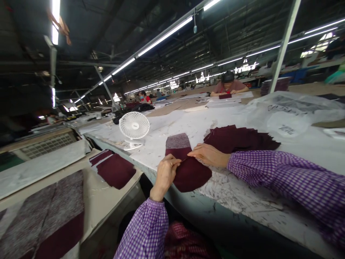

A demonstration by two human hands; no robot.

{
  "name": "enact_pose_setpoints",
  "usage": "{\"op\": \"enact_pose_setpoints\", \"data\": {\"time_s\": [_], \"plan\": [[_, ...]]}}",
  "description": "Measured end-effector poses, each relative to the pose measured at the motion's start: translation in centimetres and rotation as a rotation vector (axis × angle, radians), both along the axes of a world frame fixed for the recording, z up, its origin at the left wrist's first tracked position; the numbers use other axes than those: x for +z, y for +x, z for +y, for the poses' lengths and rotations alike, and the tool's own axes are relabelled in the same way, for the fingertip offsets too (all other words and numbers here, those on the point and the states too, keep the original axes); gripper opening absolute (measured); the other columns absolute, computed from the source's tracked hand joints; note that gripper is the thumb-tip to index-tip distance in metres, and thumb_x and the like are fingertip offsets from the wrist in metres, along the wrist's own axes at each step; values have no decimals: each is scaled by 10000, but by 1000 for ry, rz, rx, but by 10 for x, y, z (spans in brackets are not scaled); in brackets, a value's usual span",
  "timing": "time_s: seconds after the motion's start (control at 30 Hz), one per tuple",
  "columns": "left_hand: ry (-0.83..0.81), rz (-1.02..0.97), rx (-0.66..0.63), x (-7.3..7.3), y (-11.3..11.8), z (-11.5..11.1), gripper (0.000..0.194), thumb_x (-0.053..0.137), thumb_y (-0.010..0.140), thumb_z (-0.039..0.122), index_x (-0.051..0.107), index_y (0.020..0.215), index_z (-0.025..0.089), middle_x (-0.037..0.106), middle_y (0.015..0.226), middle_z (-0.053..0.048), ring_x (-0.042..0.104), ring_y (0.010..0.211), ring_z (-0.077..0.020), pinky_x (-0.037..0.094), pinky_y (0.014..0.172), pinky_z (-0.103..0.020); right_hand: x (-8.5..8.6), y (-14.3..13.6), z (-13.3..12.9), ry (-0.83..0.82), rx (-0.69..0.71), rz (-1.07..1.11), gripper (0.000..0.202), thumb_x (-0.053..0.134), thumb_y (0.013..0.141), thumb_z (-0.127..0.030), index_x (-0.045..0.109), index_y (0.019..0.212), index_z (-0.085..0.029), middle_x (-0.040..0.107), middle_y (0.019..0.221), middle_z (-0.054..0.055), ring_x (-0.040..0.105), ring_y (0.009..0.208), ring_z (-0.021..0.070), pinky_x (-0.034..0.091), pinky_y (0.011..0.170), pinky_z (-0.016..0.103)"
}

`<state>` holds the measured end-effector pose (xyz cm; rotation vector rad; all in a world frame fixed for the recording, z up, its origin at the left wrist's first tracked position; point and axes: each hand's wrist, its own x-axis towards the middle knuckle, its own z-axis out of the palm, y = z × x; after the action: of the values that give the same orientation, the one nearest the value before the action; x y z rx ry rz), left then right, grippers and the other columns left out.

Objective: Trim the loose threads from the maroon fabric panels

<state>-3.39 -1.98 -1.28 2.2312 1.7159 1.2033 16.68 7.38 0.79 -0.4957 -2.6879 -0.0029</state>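
Note:
A maroon fabric piece (192, 176) lies at the front edge of the white-covered table, its lower end near the rim. Beyond it, a speckled grey fabric section (178, 141) shows at the top end. My left hand (165, 174) pinches the maroon fabric at its left side, thumb and fingers together. From the right, my right hand (208, 154) pinches the same fabric along a fold or seam, its fingertips a short way from the left ones. Whether the grey and maroon parts are joined I cannot tell.
A pile of maroon cut pieces (239, 138) lies right of my hands, beside a clear plastic bag (293, 111). A white fan (134, 126) stands to the left. More maroon pieces (115, 171) rest on a lower side table (102, 201). A co-worker (229, 84) sits across.

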Motion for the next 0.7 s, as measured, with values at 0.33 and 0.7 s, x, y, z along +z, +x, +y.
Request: {"op": "enact_pose_setpoints", "data": {"time_s": [0.33, 0.7], "plan": [[27, 38, -52, -5, -6, -2, 240, 485, 867, 162, 720, 885, 209, 602, 806, -24, 563, 764, -129, 467, 690, -244, 19, -8, -15, 171, -73, -313, 375, 463, 826, -104, 645, 1113, -261, 646, 898, 63, 530, 845, 197, 346, 764, 323], [70, 178, -15, -4, -21, -20, 226, 444, 899, 201, 669, 899, 175, 589, 841, -51, 533, 813, -155, 460, 747, -280, 47, -33, -26, 203, -5, -562, 484, 458, 792, -88, 590, 1208, -298, 642, 779, 65, 578, 688, 167, 353, 611, 266]]}}
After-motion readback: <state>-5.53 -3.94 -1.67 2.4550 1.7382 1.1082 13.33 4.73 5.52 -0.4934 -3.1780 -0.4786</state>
